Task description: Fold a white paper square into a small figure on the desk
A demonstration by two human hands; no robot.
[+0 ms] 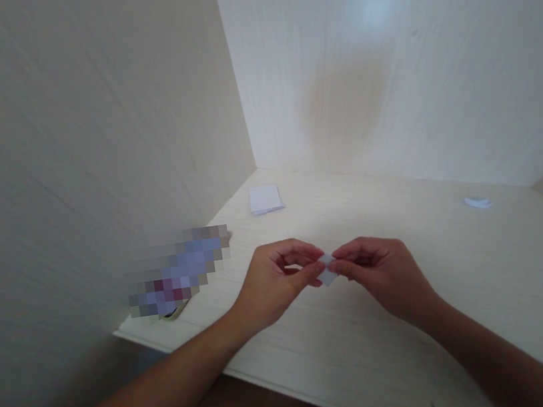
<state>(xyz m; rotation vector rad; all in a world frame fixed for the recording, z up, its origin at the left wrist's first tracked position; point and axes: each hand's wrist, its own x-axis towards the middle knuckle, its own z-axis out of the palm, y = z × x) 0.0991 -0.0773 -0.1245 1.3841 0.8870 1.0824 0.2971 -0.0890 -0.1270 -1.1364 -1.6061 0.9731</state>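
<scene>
Pale bench (294, 362), bounded by a left wall panel (88, 121) and a back wall panel (459, 69), the latter bearing a soft brown shadow (348, 98). Left edge: a long pixelated object (185, 273), its identity obscured, lying beside the left panel. Near the back corner: a squarish white paper stack (265, 199). Far right: a small white piece (477, 203), lying alone.

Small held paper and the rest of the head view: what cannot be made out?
All in the head view:
Small held paper: partly hidden by the left hand and right hand.
Long object at left: masked by pixel blocks.
White piece at right: too small to tell its folds.
Left forearm, right forearm: cut off by bottom edge.
</scene>
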